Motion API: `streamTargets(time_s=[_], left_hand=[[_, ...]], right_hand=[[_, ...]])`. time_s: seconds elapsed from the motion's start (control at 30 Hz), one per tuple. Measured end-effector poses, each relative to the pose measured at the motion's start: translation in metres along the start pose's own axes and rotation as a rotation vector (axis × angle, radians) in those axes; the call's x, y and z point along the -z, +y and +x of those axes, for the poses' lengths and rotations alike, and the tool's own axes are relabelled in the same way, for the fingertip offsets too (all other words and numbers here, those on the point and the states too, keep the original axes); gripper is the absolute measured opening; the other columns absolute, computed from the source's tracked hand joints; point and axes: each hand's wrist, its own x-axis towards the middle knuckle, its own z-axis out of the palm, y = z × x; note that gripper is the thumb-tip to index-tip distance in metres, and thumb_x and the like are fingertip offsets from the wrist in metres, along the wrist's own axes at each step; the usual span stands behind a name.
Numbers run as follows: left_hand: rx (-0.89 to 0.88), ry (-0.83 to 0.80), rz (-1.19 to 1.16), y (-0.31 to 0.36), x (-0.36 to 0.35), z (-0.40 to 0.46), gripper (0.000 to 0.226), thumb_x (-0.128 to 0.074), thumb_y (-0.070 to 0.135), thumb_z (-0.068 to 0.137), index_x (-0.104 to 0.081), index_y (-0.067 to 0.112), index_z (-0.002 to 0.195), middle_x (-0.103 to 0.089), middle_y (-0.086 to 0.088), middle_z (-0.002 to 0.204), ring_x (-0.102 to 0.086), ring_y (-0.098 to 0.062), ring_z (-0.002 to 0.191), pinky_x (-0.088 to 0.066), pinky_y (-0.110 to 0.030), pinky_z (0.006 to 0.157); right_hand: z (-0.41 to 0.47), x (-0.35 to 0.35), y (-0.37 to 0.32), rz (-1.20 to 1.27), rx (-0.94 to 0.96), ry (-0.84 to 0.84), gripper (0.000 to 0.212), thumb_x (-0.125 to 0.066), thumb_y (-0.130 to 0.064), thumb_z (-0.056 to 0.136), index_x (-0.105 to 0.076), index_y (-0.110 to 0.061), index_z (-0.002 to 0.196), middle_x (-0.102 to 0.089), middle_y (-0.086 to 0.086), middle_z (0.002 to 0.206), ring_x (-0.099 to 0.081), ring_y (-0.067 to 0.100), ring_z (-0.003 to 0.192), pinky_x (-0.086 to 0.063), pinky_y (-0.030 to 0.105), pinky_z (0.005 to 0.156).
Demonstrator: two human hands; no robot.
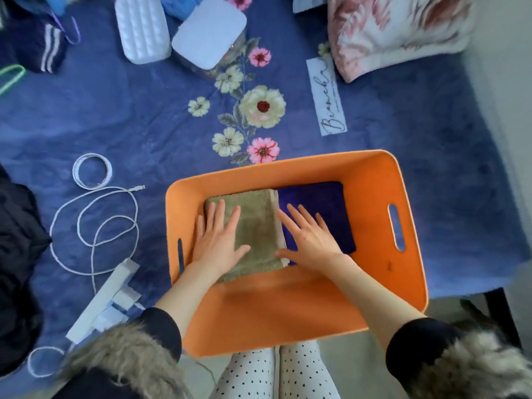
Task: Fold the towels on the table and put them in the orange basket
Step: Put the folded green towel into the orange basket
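An orange basket (374,203) sits at the near edge of the blue floral cloth. Inside it lie two folded towels side by side: an olive-green towel (256,223) on the left and a dark purple towel (325,205) on the right. My left hand (218,240) presses flat on the green towel, fingers spread. My right hand (308,237) lies flat with straight fingers across the seam between the two, mostly over the purple towel.
A white cable (95,217) loops left of the basket beside a white power strip (103,298). At the back stand a white ribbed case (141,27) and a white-lidded box (210,33). A floral pillow (397,30) is back right; dark clothing (17,254) lies left.
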Motion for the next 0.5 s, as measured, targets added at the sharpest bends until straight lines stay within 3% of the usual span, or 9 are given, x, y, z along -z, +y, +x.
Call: streamTargets(time_s=[0.23, 0.5], left_hand=[[-0.275, 0.166, -0.089, 0.051, 0.055, -0.041, 0.063, -0.043, 0.040, 0.096, -0.016, 0.020, 0.149, -0.003, -0.004, 0.159, 0.009, -0.022, 0.146, 0.003, -0.043, 0.117], [-0.579, 0.315, 0.019, 0.119, 0.086, -0.098, 0.061, -0.041, 0.044, 0.095, -0.018, 0.027, 0.149, -0.009, 0.001, 0.158, 0.006, -0.019, 0.146, 0.007, -0.044, 0.115]], right_hand=[[-0.092, 0.051, -0.005, 0.236, -0.226, 0.271, 0.061, -0.044, -0.043, 0.095, -0.021, -0.021, 0.148, -0.028, 0.003, 0.153, -0.031, 0.024, 0.137, -0.035, 0.039, 0.107], [-0.220, 0.073, -0.002, 0.267, -0.383, 0.590, 0.051, -0.048, -0.032, 0.093, -0.034, -0.026, 0.142, -0.042, -0.003, 0.143, -0.042, 0.026, 0.127, -0.038, 0.038, 0.100]])
